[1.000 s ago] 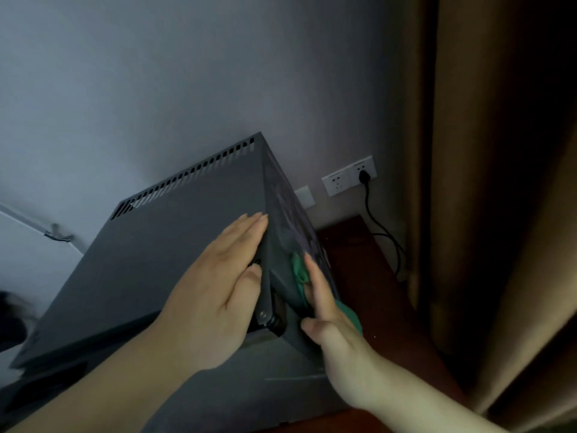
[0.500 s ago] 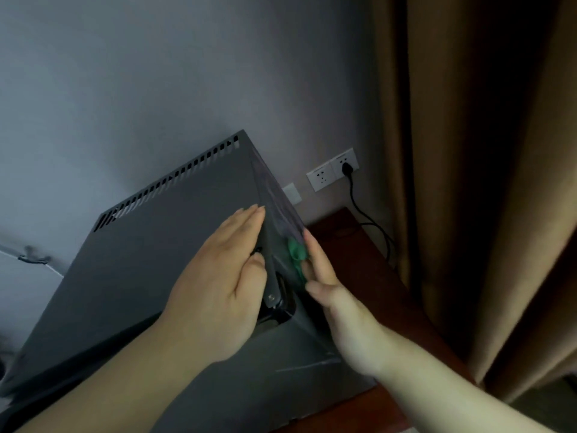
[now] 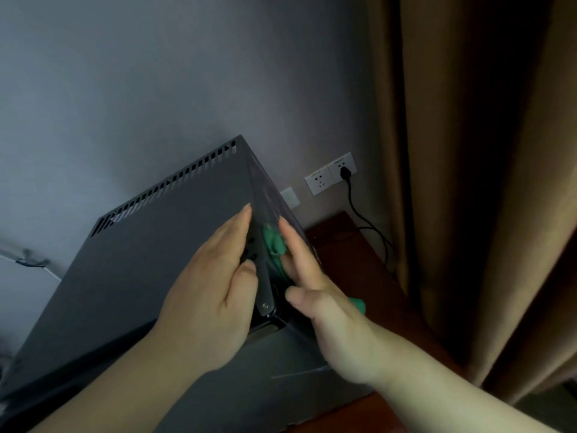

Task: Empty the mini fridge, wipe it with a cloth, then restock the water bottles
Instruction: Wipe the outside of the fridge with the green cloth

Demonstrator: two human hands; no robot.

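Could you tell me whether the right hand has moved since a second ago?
Yes: the right hand slid away from the hinge screw, toward the wall.

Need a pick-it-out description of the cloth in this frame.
Find the dark grey mini fridge against the wall, with slotted vents along its top. On its side panel facing the brown curtain, the right hand presses a crumpled cloth. It is the only bright green thing here.

Hotel-like room: curtain point(image 3: 468, 182), wall sockets point(image 3: 331, 173), mini fridge point(image 3: 150, 260).

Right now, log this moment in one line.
left hand: flat on dark grey mini fridge top | right hand: presses green cloth on its side
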